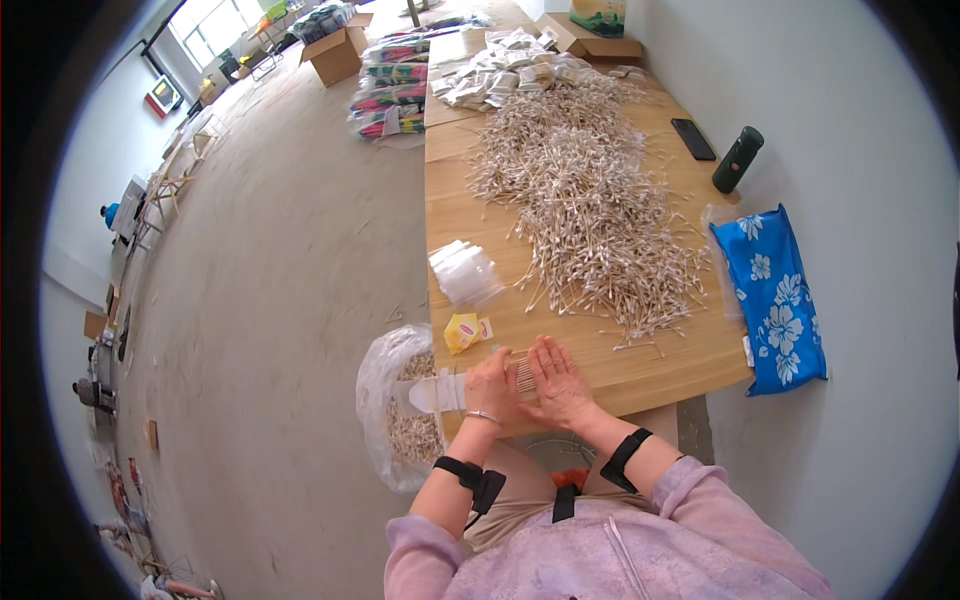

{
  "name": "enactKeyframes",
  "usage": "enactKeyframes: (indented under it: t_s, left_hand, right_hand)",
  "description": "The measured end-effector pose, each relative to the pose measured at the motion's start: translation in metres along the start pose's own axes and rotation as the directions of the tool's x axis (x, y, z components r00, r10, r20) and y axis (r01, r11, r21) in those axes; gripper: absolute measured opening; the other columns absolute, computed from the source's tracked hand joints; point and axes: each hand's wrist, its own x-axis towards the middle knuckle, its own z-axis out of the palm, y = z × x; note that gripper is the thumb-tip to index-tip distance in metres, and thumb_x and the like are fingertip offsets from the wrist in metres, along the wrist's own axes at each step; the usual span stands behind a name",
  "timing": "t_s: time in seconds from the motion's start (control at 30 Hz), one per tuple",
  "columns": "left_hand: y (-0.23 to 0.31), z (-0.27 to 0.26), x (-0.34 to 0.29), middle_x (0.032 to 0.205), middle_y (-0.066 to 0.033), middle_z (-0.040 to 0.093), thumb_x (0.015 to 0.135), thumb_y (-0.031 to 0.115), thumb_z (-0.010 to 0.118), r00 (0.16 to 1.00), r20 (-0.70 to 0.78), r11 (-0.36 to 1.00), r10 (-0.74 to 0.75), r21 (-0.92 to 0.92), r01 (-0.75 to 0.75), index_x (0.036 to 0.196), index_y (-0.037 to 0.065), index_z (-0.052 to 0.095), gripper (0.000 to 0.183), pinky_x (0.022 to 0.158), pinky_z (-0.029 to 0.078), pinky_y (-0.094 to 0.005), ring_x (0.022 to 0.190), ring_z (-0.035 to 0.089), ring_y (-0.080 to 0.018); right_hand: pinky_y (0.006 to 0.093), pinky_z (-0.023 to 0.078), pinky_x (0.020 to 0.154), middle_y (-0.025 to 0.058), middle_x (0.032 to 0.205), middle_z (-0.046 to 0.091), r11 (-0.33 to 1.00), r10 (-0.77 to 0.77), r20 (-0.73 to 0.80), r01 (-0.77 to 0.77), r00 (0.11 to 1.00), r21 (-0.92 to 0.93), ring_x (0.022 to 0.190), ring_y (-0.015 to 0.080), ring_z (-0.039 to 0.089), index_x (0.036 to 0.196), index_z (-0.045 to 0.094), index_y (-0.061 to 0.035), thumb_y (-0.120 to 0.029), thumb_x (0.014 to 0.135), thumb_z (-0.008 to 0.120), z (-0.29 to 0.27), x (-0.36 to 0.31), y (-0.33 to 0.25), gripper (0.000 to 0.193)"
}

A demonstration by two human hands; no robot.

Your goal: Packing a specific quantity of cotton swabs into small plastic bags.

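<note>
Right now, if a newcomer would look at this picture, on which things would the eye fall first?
First, probably the big heap of cotton swabs spread along the middle of the table. Next, the bright blue pack with white flowers, at the table's right edge. Then, at the near edge, the left fingers and right fingers, with a small row of swabs between.

Evenly bright; window (207, 32) glares; edges bend darkly.
</note>
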Motion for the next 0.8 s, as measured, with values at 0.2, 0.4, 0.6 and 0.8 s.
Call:
enactKeyframes:
  t_s: [0.2,0.4,0.6,0.8]
  left_hand:
    - [-0.022,0.012,0.031,0.082,-0.0115,0.059,0.078,0.009,0.069,0.902,-0.338,0.959,0.267,-0.002,-0.284,0.091,0.005,0.065,0.014,0.070,0.049,-0.0363,0.070,0.060,-0.0286]
    - [-0.016,0.029,0.028,0.094,-0.0120,0.060,0.084,0.006,0.063,0.971,-0.225,0.916,-0.087,-0.402,-0.011,0.096,0.000,0.065,0.013,0.083,0.048,-0.0347,0.094,0.059,-0.0256]
    - [-0.027,0.064,0.000,0.124,-0.0127,0.055,0.096,0.016,0.050,0.939,-0.324,0.679,-0.115,-0.716,-0.164,0.124,-0.001,0.053,0.033,0.099,0.039,-0.0304,0.119,0.050,-0.0201]
    - [-0.026,0.064,-0.003,0.126,-0.0130,0.054,0.098,0.021,0.046,0.949,-0.287,0.633,-0.127,-0.760,-0.145,0.125,-0.002,0.051,0.036,0.101,0.037,-0.0310,0.121,0.049,-0.0204]
  right_hand:
    - [0.0443,0.002,0.116,0.0233,0.153,0.008,0.998,0.032,0.055,-0.035,0.998,0.061,0.144,0.0335,0.001,0.145,0.014,0.0060,-0.066,0.078,0.053,-0.008,0.001,-0.007,0.106]
    - [0.0439,0.002,0.117,0.0246,0.153,0.007,0.995,0.046,0.041,-0.049,0.998,0.091,0.144,0.0337,0.002,0.144,0.015,0.0073,-0.066,0.078,0.054,-0.008,-0.002,-0.004,0.106]
    - [0.0447,0.004,0.117,0.0263,0.152,0.009,0.996,0.041,-0.014,-0.040,0.999,0.085,0.144,0.0360,0.002,0.143,0.017,0.0089,-0.060,0.077,0.057,-0.002,-0.003,-0.009,0.103]
    - [0.0452,0.004,0.117,0.0277,0.151,0.010,0.996,0.035,0.027,-0.037,0.999,0.077,0.143,0.0377,0.003,0.142,0.019,0.0095,-0.051,0.081,0.055,-0.005,-0.007,-0.021,0.093]
